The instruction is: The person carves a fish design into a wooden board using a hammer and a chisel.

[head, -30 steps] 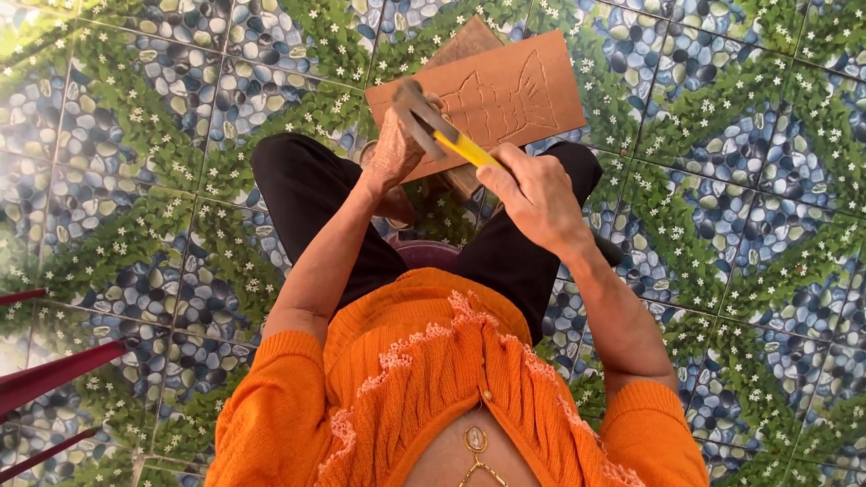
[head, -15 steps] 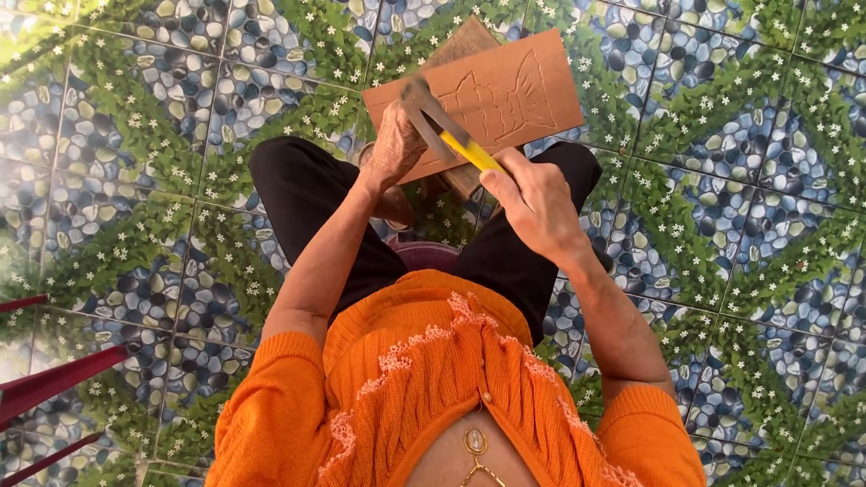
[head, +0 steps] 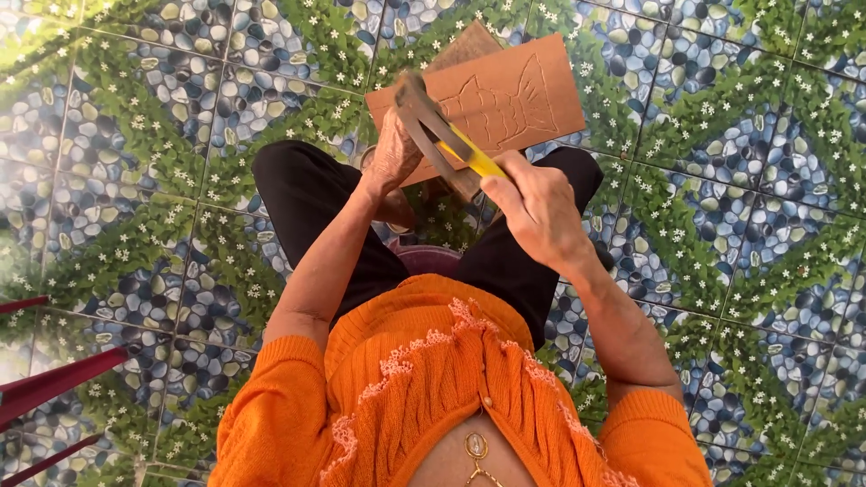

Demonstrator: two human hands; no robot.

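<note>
Both arms reach forward over the knees: the right hand (head: 532, 203) grips a yellow-handled mallet (head: 437, 135), while the left hand (head: 392, 153) closes on something hidden behind that mallet. The carved wooden board (head: 523, 99) lies on the far floor, its near-left corner covered.

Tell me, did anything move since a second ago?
Hardly anything. The yellow-handled hammer tipped only slightly, gripped by the right hand. The left hand stayed on the flat brown wooden board carved with a fish, which rests unmoved above the tiled floor.
</note>
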